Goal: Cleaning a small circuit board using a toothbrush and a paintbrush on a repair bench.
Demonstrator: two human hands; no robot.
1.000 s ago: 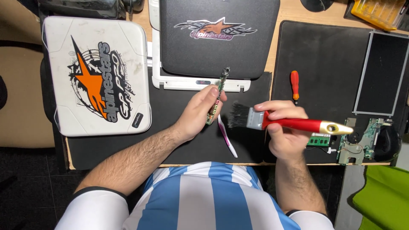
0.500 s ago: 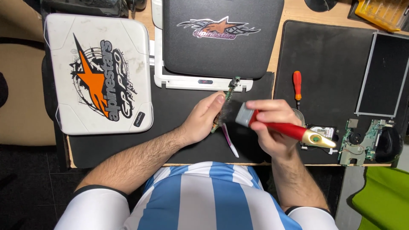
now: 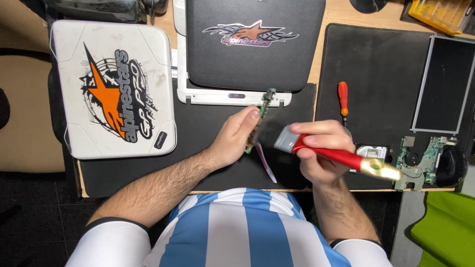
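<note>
Between both hands: circuit strip; brush right.

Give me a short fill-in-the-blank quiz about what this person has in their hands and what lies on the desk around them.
1. The left hand holds a narrow green circuit board, while the right hand holds a brush with a ____ handle.
2. The screwdriver on the black mat has an ____ grip.
3. The white case at the left bears an orange ____ shape.

Missing words: red; orange; star
</note>
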